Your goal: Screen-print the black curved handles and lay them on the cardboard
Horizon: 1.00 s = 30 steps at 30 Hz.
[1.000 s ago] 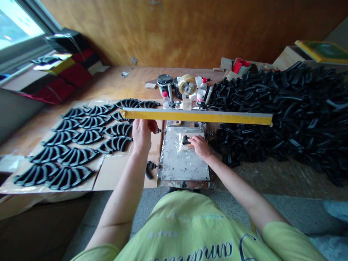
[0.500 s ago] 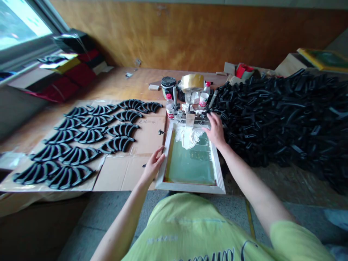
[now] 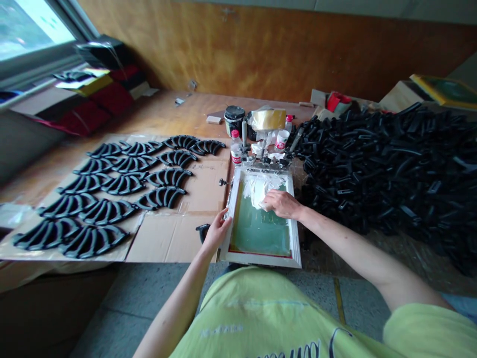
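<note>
In front of me lies a silk-screen frame with a pale rim and green mesh. White ink is heaped on the far part of the mesh. My left hand grips the frame's left edge, its fingertips on the rim. Over the mesh, my right hand is closed on a small pale scraper sitting in the ink. Its lower edge blends into the white. A clamp with dark knobs stands at the frame's far end. One black curved part shows beside my left hand.
Rows of black curved parts lie on cardboard at left. A large pile of black parts stands at right. Behind the clamp are bottles, a dark tub and a tape roll.
My right hand has moved from the frame's far right corner onto the mesh and closed on the scraper, which has come nearer me. My left hand keeps the left edge.
</note>
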### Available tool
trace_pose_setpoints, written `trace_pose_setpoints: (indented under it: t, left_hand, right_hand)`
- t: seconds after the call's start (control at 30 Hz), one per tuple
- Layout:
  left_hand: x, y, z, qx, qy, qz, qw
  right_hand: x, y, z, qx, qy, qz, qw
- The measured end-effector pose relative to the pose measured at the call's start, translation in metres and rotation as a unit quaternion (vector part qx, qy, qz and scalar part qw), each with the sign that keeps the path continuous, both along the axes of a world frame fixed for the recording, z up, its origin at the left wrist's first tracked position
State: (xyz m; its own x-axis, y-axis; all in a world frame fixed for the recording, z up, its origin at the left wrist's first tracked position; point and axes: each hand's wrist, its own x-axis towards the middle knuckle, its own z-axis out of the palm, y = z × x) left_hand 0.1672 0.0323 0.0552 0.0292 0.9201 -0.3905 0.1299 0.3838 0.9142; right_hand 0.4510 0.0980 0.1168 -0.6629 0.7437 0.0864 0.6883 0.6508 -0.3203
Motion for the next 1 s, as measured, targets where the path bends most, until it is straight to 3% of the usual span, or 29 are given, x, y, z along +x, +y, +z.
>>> trace_pose_setpoints:
  t: [0.1, 0.2, 0.3, 0.4, 0.53, 0.67, 0.73, 0.83, 0.87, 0.93, 1.0]
  left_hand:
    - [0.000, 0.000, 0.001, 0.002, -0.001, -0.002, 1.000]
    - [0.000, 0.000, 0.001, 0.005, -0.016, -0.014, 1.000]
    - [0.000, 0.001, 0.001, 0.003, -0.020, -0.019, 1.000]
    - [0.000, 0.000, 0.009, -0.002, -0.014, -0.018, 1.000]
    - [-0.002, 0.002, 0.042, -0.008, -0.043, -0.023, 0.999]
    - [0.003, 0.016, 0.090, 0.036, -0.079, 0.009, 0.996]
    - [0.012, 0.031, 0.112, 0.103, -0.113, 0.039, 0.987]
    - [0.028, 0.058, 0.139, 0.196, -0.169, 0.063, 0.964]
    - [0.033, 0.066, 0.146, 0.203, -0.180, 0.062, 0.960]
    - [0.042, 0.075, 0.152, 0.192, -0.195, 0.067, 0.960]
    - [0.049, 0.071, 0.145, 0.166, -0.207, 0.089, 0.960]
  right_hand:
    - [0.001, 0.003, 0.001, 0.009, 0.015, -0.048, 0.999]
    - [-0.003, -0.001, -0.010, 0.067, 0.033, -0.105, 0.992]
    - [-0.003, -0.013, -0.020, 0.072, 0.037, -0.058, 0.995]
    - [-0.004, -0.006, -0.012, 0.047, 0.052, -0.068, 0.995]
    - [-0.005, 0.041, 0.017, 0.056, 0.077, -0.195, 0.976]
    - [0.038, 0.074, 0.034, 0.088, 0.110, -0.339, 0.930]
    - [0.068, 0.071, 0.027, 0.075, 0.140, -0.420, 0.893]
    - [0.090, 0.047, -0.002, -0.002, 0.137, -0.493, 0.859]
    - [0.088, 0.036, -0.014, -0.026, 0.131, -0.482, 0.866]
    - [0.070, 0.016, -0.036, -0.049, 0.119, -0.396, 0.909]
    - [0.046, -0.001, -0.049, -0.041, 0.084, -0.296, 0.951]
